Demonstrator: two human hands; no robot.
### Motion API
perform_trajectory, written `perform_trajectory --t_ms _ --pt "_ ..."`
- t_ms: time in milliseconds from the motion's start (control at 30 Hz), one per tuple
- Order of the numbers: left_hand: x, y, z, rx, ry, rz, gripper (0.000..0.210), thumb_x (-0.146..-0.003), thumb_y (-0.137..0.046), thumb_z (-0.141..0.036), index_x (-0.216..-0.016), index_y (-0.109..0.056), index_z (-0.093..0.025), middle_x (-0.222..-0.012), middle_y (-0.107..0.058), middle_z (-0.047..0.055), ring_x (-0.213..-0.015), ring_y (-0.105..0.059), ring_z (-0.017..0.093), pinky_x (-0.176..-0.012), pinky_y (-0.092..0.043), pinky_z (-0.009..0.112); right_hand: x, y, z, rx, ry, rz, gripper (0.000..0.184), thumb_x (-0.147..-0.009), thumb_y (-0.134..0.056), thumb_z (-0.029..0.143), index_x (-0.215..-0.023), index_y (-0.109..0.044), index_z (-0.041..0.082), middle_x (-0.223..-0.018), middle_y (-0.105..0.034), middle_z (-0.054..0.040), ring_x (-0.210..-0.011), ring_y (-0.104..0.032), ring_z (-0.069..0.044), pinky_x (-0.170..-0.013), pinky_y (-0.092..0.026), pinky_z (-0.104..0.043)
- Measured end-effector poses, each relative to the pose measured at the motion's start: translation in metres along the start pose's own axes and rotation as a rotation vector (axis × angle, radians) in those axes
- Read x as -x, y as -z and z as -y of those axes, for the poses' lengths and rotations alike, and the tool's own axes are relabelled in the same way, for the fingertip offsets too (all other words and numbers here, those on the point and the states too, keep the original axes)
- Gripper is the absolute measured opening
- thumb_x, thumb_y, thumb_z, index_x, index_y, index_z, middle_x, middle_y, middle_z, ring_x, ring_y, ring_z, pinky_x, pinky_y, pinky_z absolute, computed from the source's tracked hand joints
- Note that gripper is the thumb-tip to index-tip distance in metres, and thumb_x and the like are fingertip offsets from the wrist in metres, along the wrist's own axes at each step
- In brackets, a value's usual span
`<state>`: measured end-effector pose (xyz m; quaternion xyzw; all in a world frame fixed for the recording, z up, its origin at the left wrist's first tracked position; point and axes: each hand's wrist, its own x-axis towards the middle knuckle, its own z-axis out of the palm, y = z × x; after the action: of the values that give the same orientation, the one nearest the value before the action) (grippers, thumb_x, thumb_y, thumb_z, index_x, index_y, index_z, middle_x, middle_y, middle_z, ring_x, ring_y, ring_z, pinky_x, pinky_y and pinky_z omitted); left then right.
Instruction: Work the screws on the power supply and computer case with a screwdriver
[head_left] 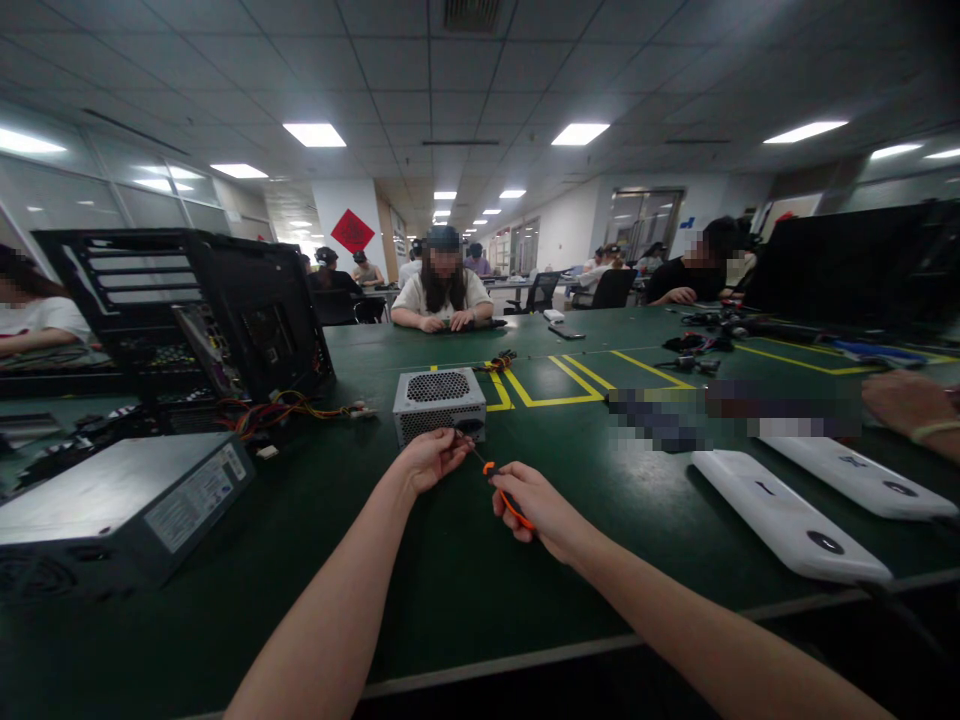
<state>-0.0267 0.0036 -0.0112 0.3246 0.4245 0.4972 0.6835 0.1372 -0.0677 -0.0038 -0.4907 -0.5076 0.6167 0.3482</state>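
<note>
In the middle of the head view, my right hand (536, 505) is wrapped round a screwdriver (517, 512) with an orange and black handle. Its thin shaft points up and left to the fingers of my left hand (433, 458). Those fingers are pinched together at the shaft's tip; whatever small thing is between them is too small to make out. Just behind my left hand stands a grey metal power supply unit (439, 392) with a perforated top and front. My left hand covers part of its lower front face, and I cannot tell whether they touch.
An open black computer case (255, 320) with loose cables stands left, behind another power supply unit (191, 500). Two white devices (787, 515) lie right, near another person's hand (907, 400). A person (442, 290) sits opposite at the green table (450, 600).
</note>
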Motion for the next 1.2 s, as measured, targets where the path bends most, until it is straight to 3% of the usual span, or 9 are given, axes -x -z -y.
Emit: perform_trajectory --t_ms 500,767,967,1200 --pt "-0.001 -0.002 0.004 -0.143 -0.013 -0.009 0.008 -0.080 -0.047 -0.010 -0.075 -0.052 -0.010 -0.071 -0.062 0.007 -0.056 -0.059 0.009 -0.047 -0.046 0.016 -0.001 0.002 0.004 -0.085 -0.133 0.049 0.010 -0.081 -0.040 0.022 -0.087 -0.044 0.015 -0.049 -0.054 -0.0003 -0.036 -0.044 -0.007 -0.031 -0.026 -0.014" --pt "-0.001 0.000 0.003 -0.109 -0.006 0.012 0.009 -0.077 -0.055 -0.015 -0.083 -0.057 -0.008 -0.080 -0.065 0.011 -0.066 -0.062 0.012 -0.052 -0.049 0.019 -0.005 0.002 0.001 -0.193 -0.137 0.072 0.011 -0.083 -0.040 0.024 -0.087 -0.045 0.014 -0.055 -0.054 -0.0008 -0.041 -0.047 -0.006 -0.036 -0.033 -0.014" --pt "-0.002 0.002 0.003 -0.066 -0.004 0.012 0.015 -0.075 -0.046 0.002 -0.080 -0.058 -0.006 -0.084 -0.065 0.014 -0.065 -0.063 0.012 -0.056 -0.051 0.021 -0.005 -0.002 0.004 -0.226 -0.117 0.069 0.010 -0.084 -0.039 0.022 -0.086 -0.045 0.014 -0.055 -0.053 -0.0002 -0.040 -0.045 -0.006 -0.037 -0.033 -0.014" --pt "-0.004 0.000 0.005 -0.039 -0.059 0.005 0.022 -0.073 -0.042 0.007 -0.077 -0.059 -0.005 -0.085 -0.065 0.014 -0.063 -0.062 0.010 -0.054 -0.051 0.018 -0.007 -0.007 0.002 -0.222 -0.075 0.057 0.009 -0.085 -0.039 0.023 -0.087 -0.044 0.015 -0.056 -0.054 -0.0001 -0.041 -0.047 -0.007 -0.037 -0.034 -0.015"
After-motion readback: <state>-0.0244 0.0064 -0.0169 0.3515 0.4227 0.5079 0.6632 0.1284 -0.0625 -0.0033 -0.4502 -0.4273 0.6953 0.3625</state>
